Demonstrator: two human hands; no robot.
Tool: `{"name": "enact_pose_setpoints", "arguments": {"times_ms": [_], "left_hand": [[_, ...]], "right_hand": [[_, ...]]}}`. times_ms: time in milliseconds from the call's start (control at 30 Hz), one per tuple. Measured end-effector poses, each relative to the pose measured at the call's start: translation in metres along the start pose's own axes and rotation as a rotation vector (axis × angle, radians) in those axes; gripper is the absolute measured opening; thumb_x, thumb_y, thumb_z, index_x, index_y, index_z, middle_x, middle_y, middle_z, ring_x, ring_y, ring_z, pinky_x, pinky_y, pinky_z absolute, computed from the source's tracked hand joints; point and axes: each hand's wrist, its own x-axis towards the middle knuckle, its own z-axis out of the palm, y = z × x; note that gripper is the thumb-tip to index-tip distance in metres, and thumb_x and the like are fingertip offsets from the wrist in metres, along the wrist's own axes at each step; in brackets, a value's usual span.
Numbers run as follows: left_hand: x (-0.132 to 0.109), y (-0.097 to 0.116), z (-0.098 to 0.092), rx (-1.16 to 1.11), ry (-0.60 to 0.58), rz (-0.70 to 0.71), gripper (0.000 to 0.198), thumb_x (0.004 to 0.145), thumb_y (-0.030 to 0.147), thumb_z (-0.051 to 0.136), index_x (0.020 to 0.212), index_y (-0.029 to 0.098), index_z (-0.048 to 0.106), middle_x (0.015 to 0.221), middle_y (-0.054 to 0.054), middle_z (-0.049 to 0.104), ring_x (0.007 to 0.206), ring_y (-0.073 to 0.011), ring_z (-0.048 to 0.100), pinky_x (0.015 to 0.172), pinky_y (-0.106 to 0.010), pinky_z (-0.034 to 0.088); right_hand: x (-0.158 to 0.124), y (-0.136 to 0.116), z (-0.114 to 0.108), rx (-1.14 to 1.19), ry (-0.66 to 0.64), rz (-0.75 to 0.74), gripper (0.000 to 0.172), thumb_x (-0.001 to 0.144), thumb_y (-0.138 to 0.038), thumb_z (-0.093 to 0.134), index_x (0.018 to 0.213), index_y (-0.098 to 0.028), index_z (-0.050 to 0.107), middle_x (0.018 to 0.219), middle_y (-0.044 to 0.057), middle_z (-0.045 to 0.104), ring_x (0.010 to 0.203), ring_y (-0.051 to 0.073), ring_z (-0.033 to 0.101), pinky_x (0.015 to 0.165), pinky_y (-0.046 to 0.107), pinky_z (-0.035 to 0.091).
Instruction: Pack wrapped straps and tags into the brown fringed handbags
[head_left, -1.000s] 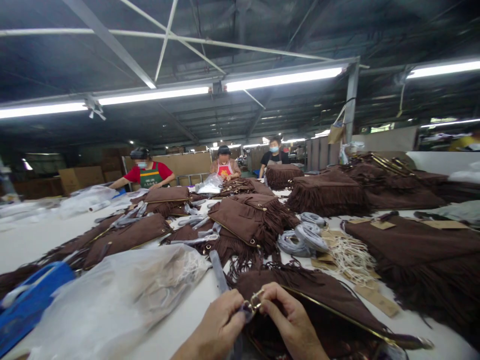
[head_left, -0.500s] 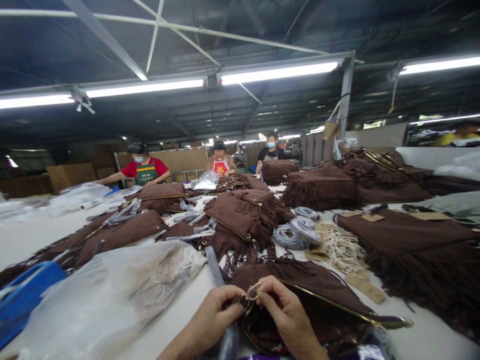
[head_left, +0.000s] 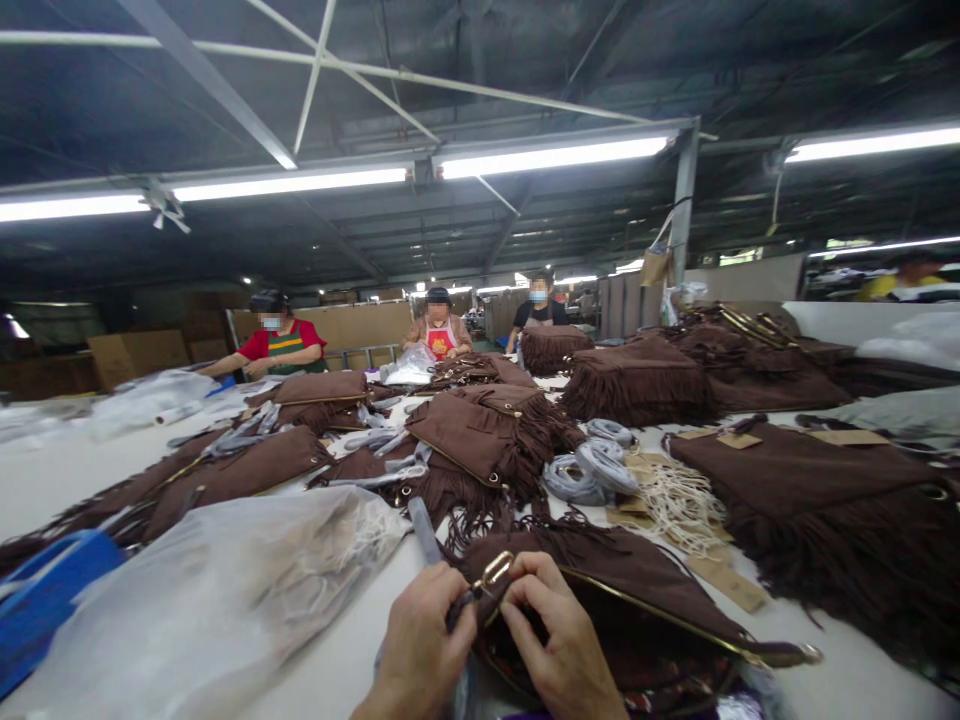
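A brown fringed bag (head_left: 600, 555) lies in front of me with its gold zip open, showing a dark patterned lining. My left hand (head_left: 427, 635) is closed around the end of a strap (head_left: 463, 600) at the bag's left corner. From that end a gold metal clasp (head_left: 496, 570) sticks up between my hands. My right hand (head_left: 559, 630) pinches at the same corner of the bag, its fingertips close beside the clasp. Whether the clasp is hooked to the bag is hidden by my fingers.
A clear plastic bag (head_left: 247, 570) and a blue container (head_left: 56, 590) lie to the left. Ahead are stacked fringed bags (head_left: 465, 440), coiled wrapped straps (head_left: 600, 465) and tags with white strings (head_left: 686, 510). Another fringed bag (head_left: 817, 490) lies right. Several co-workers stand beyond.
My left hand has moved slightly down and left and now grips the strap below the clasp. The clasp has tipped upright, and my right fingers have shifted from it to the bag's corner.
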Motion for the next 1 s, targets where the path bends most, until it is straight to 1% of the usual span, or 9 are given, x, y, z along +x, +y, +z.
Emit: {"name": "enact_pose_setpoints", "arguments": {"times_ms": [133, 267, 433, 567, 633, 733, 833, 900, 1000], "left_hand": [[-0.005, 0.005, 0.006, 0.048, 0.012, 0.079, 0.019, 0.082, 0.013, 0.044, 0.071, 0.020, 0.058, 0.076, -0.004, 0.059, 0.076, -0.0197, 0.055, 0.066, -0.028, 0.037], [-0.006, 0.013, 0.006, -0.161, -0.058, 0.133, 0.025, 0.085, 0.017, 0.044, 0.093, 0.021, 0.068, 0.089, -0.007, 0.062, 0.087, -0.0208, 0.057, 0.078, -0.029, 0.043], [0.005, 0.017, 0.004, -0.446, -0.116, -0.071, 0.030, 0.086, 0.037, 0.050, 0.073, 0.017, 0.067, 0.080, -0.005, 0.060, 0.080, -0.0201, 0.057, 0.073, -0.029, 0.042], [0.018, 0.013, 0.007, -0.622, -0.069, -0.221, 0.025, 0.072, 0.038, 0.060, 0.061, 0.016, 0.064, 0.066, -0.001, 0.057, 0.071, -0.0185, 0.052, 0.068, -0.028, 0.039], [0.023, 0.011, 0.010, -0.736, -0.059, -0.287, 0.024, 0.066, 0.038, 0.064, 0.058, 0.016, 0.063, 0.062, 0.000, 0.055, 0.067, -0.0171, 0.049, 0.066, -0.027, 0.037], [0.028, 0.008, 0.011, -0.896, -0.070, -0.409, 0.027, 0.062, 0.041, 0.068, 0.061, 0.014, 0.064, 0.060, 0.000, 0.056, 0.062, -0.0151, 0.047, 0.062, -0.026, 0.036], [0.028, 0.007, 0.008, -0.976, -0.070, -0.489, 0.031, 0.060, 0.044, 0.071, 0.065, 0.014, 0.065, 0.057, 0.002, 0.053, 0.056, -0.0127, 0.043, 0.056, -0.024, 0.032], [0.026, 0.010, 0.002, -0.950, -0.028, -0.404, 0.031, 0.064, 0.045, 0.071, 0.064, 0.015, 0.065, 0.057, 0.002, 0.050, 0.057, -0.0124, 0.044, 0.056, -0.024, 0.032], [0.021, 0.020, -0.005, -0.845, -0.026, -0.109, 0.030, 0.074, 0.043, 0.068, 0.061, 0.015, 0.066, 0.072, -0.003, 0.059, 0.071, -0.0163, 0.054, 0.067, -0.025, 0.040]], "right_hand": [[0.000, -0.005, 0.001, 0.006, 0.024, 0.018, 0.016, 0.089, -0.013, 0.047, 0.076, -0.021, 0.051, 0.096, 0.005, 0.054, 0.090, 0.018, 0.057, 0.081, 0.026, 0.046], [0.001, -0.002, 0.004, 0.043, 0.034, 0.035, 0.016, 0.089, -0.013, 0.048, 0.076, -0.021, 0.054, 0.094, 0.005, 0.054, 0.087, 0.017, 0.058, 0.079, 0.025, 0.047], [0.003, 0.000, 0.004, 0.087, 0.036, 0.028, 0.016, 0.088, -0.012, 0.049, 0.077, -0.020, 0.057, 0.093, 0.004, 0.055, 0.088, 0.017, 0.058, 0.080, 0.026, 0.047], [0.003, -0.003, 0.000, 0.212, 0.098, 0.055, 0.010, 0.088, -0.017, 0.055, 0.080, -0.020, 0.060, 0.096, 0.005, 0.057, 0.093, 0.019, 0.057, 0.084, 0.028, 0.045], [0.002, -0.002, -0.003, 0.365, 0.167, 0.155, 0.009, 0.088, -0.027, 0.060, 0.081, -0.020, 0.062, 0.090, 0.004, 0.060, 0.083, 0.018, 0.058, 0.077, 0.028, 0.047], [0.003, 0.001, -0.007, 0.665, 0.232, 0.377, 0.024, 0.083, -0.043, 0.069, 0.082, -0.019, 0.063, 0.068, -0.002, 0.059, 0.055, 0.010, 0.050, 0.053, 0.021, 0.041], [0.006, 0.001, -0.010, 0.909, 0.277, 0.509, 0.033, 0.071, -0.046, 0.081, 0.077, -0.018, 0.064, 0.062, -0.004, 0.059, 0.051, 0.007, 0.048, 0.048, 0.018, 0.039], [0.009, -0.003, -0.013, 1.049, 0.308, 0.555, 0.037, 0.066, -0.048, 0.085, 0.075, -0.018, 0.067, 0.065, -0.003, 0.062, 0.054, 0.008, 0.052, 0.049, 0.017, 0.043], [0.012, -0.010, -0.019, 1.184, 0.329, 0.564, 0.037, 0.067, -0.052, 0.083, 0.075, -0.018, 0.069, 0.068, -0.001, 0.064, 0.055, 0.009, 0.054, 0.050, 0.018, 0.046]]}}
